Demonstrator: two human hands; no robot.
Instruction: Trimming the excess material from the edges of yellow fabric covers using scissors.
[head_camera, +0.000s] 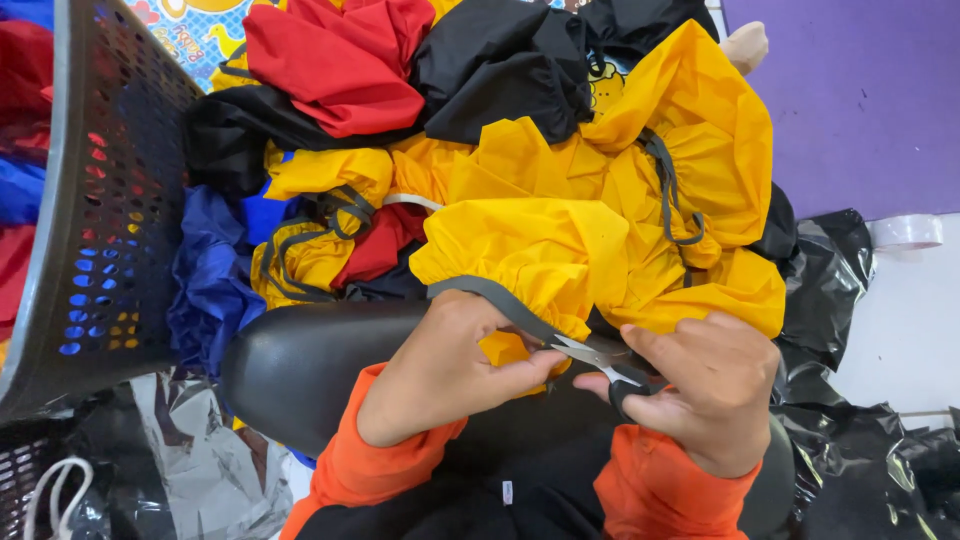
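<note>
The right hand (705, 395) has its grip closed on one pair of small scissors (600, 358), blades slightly parted, long axis pointing left and a little up toward the left hand (450, 365). That hand pinches the grey elastic hem (490, 297) of a yellow fabric cover (560, 250), just above the scissors. Behind the cover lies a heap of red, black and blue covers; one black mesh basket (110, 190) stands left of it, purple mat (850, 90) to the right
</note>
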